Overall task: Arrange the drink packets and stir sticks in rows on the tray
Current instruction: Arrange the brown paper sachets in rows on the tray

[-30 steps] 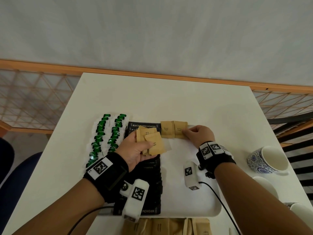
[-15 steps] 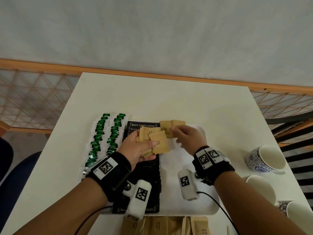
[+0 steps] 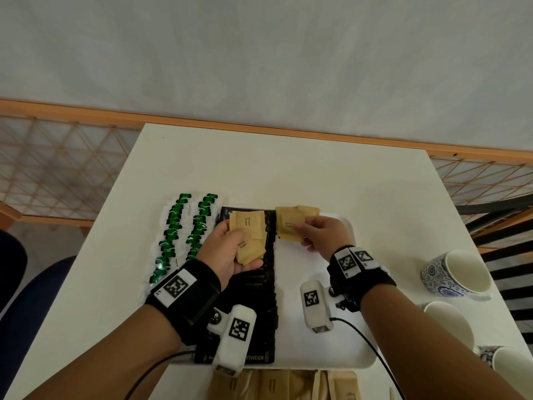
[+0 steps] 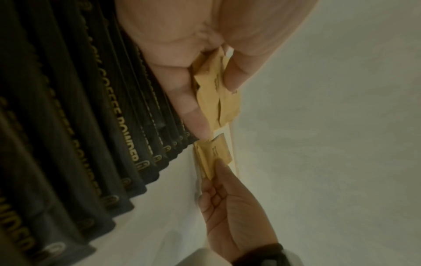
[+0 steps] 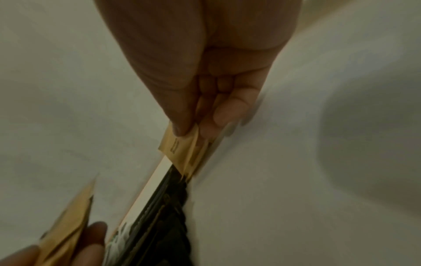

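Two hands are working over a white tray that is sitting on a white table. The left hand is gripping a small fan of brown sugar packets, thumb on top and fingers curled beneath; at least three are showing in the head view, though their overlap is making an exact count uncertain. The right hand is pinching a single brown sugar packet between thumb and forefinger, holding it just over two placed brown packets that are lying side by side at the tray's far edge. In the right wrist view, the pinched packet is appearing blurred beneath the fingertips, so whether it is touching the tray cannot be told. One column of black coffee powder sachets is running down the tray's left part, overlapping like shingles; the left forearm and the wrist camera are hiding much of it, and the sachets cannot be counted. Two columns of green-and-white packets are lying just left of the black column, too small and too tightly overlapped to count. Three patterned cups are standing at the table's right edge, the nearest one being cut off by the frame. More brown paper packets are lying at the bottom edge, cropped and partly hidden
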`<state>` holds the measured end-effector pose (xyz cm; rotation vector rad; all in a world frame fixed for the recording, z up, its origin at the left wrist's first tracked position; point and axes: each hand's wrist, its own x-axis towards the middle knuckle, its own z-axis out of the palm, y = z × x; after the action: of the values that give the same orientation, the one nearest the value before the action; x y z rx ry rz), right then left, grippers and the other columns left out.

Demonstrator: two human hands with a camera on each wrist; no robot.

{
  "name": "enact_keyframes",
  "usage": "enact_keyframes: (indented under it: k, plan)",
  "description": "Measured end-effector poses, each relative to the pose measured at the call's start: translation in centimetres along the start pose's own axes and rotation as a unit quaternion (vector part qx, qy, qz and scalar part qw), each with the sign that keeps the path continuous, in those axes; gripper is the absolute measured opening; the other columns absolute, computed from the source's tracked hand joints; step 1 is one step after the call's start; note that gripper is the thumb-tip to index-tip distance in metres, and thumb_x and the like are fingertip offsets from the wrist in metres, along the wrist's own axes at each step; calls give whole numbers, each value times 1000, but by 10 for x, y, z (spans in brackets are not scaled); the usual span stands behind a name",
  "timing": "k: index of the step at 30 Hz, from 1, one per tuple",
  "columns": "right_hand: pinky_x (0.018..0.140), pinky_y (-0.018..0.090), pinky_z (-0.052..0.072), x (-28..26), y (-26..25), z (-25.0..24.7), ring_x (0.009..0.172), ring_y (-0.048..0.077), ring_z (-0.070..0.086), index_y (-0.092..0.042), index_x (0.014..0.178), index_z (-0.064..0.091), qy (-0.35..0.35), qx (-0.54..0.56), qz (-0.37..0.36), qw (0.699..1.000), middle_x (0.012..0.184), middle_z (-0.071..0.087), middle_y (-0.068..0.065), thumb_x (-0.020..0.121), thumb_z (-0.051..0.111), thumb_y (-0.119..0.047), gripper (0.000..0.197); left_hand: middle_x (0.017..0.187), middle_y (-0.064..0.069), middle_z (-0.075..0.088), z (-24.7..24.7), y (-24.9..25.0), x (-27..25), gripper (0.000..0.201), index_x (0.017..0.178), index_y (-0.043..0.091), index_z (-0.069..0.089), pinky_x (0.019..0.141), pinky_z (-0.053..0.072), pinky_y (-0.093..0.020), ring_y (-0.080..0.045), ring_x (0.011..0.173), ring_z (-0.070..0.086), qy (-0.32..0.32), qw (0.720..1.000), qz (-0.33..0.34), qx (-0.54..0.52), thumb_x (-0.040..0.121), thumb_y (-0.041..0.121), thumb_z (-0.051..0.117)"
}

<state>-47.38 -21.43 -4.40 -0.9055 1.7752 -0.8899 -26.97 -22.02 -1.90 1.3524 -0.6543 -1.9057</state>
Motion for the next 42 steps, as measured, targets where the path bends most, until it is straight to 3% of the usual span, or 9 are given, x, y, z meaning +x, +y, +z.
enact_keyframes:
  k: [6, 13, 18, 24, 28, 32, 35, 40, 42]
  plan:
    - [64, 31, 52, 12, 0, 10, 58, 14, 57, -20, 77, 64, 30, -76, -9, 997, 63, 65, 0, 80, 74, -30, 15, 113, -16, 62, -2, 0, 1, 16, 108, 19, 57, 63, 60, -40, -32, 94, 65, -5, 1000, -5, 20, 96, 11, 51]
    - [61, 23, 45, 14, 3, 12, 71, 14, 60, -21, 73, 58, 67, -189, -26, 979, 80, 70, 1, 79, 72, -41, 26, 112, -15, 63, -4, -3, 1, 18, 112, 18, 56, 62, 60, -40, -34, 96, 65, -6, 999, -14, 41, 95, 11, 52]
    - [65, 24, 44, 14, 2, 10, 78, 14, 61, -21, 73, 56, 63, -210, -27, 975, 84, 70, 1, 80, 71, -40, 26, 113, -14, 64, -1, -6, 3, 26, 120, 18, 54, 62, 60, -41, -30, 88, 66, -5, 999, -14, 52, 95, 12, 54]
    - [64, 22, 43, 6, -1, 10, 72, 11, 57, -20, 78, 58, 64, -168, -49, 983, 83, 67, 0, 83, 68, -40, 23, 113, -12, 63, 0, -9, 4, 17, 105, 25, 57, 58, 60, -39, -28, 87, 66, -6, 997, -10, 75, 93, 12, 57]
    - [72, 25, 50, -12, -9, 18, 76, 9, 62, -27, 91, 68, -13, -78, -94, 993, 83, 69, -6, 90, 60, -41, 16, 113, -11, 63, 3, -10, 3, 17, 104, 25, 58, 57, 59, -37, -28, 90, 66, -6, 995, -5, 97, 92, 14, 60]
    - [69, 8, 44, -26, -20, 20, 70, -9, 59, -26, 100, 72, -89, -73, -125, 985, 81, 67, -18, 89, 65, -29, 14, 111, -9, 64, 6, -12, 2, 18, 104, 26, 59, 58, 57, -35, -27, 90, 66, -4, 994, 3, 112, 90, 15, 63]
    - [59, 12, 43, -29, -21, 13, 64, -1, 58, -22, 97, 71, -103, -46, -101, 988, 76, 67, -11, 85, 70, -25, 13, 109, -8, 65, 8, -12, 0, 18, 102, 27, 59, 56, 58, -34, -26, 89, 67, -4, 995, 10, 103, 90, 15, 63]
    - [61, 19, 49, -35, -14, 6, 70, 8, 65, -13, 85, 64, -142, -8, -15, 990, 79, 69, -2, 80, 75, -26, 17, 103, -7, 67, 13, -11, -3, 14, 101, 23, 60, 55, 59, -34, -24, 84, 68, -7, 997, 10, 73, 90, 14, 63]
    - [61, 21, 50, -34, -13, 4, 71, 12, 67, -13, 85, 62, -123, 69, -5, 990, 81, 71, 1, 83, 72, -21, 12, 106, -7, 66, 15, -13, -4, 16, 103, 22, 59, 55, 58, -34, -25, 86, 67, -12, 996, 4, 85, 90, 13, 63]
